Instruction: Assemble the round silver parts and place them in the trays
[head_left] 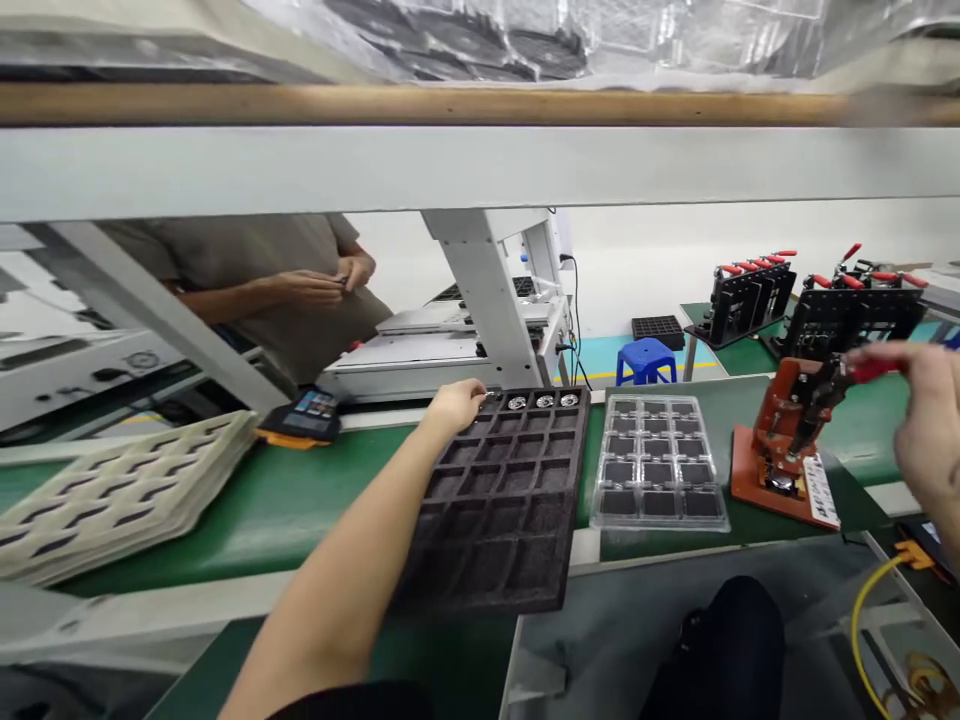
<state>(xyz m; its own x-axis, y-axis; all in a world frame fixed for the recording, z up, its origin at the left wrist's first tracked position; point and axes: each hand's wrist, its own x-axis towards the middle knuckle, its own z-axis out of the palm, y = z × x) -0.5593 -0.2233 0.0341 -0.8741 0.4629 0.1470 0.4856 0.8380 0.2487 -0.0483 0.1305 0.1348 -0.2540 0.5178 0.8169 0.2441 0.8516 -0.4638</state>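
My left hand [457, 406] reaches over the far edge of a black compartment tray [517, 505]. Its fingers are pinched at a small shiny metal part [491, 396], mostly covered by the fingertips. Beside it, round metal parts [546, 401] sit in the tray's far row. At the right, my right hand [930, 420] is closed on the red handle [874, 362] of a toggle press [784, 425] with an orange-brown base. A round metal piece [784, 482] lies beneath the press head. Between tray and press is a clear plastic tray [660, 460] with dark square inserts.
Stacked cream trays [127, 490] and a black-orange device [302, 417] are on the green bench [262, 510] at left. A white post [487, 290] and shelf beam [480, 168] stand ahead. Across the bench, a co-worker [270, 280] holds something small. Behind are a blue stool [646, 360] and red-handled fixtures [847, 310].
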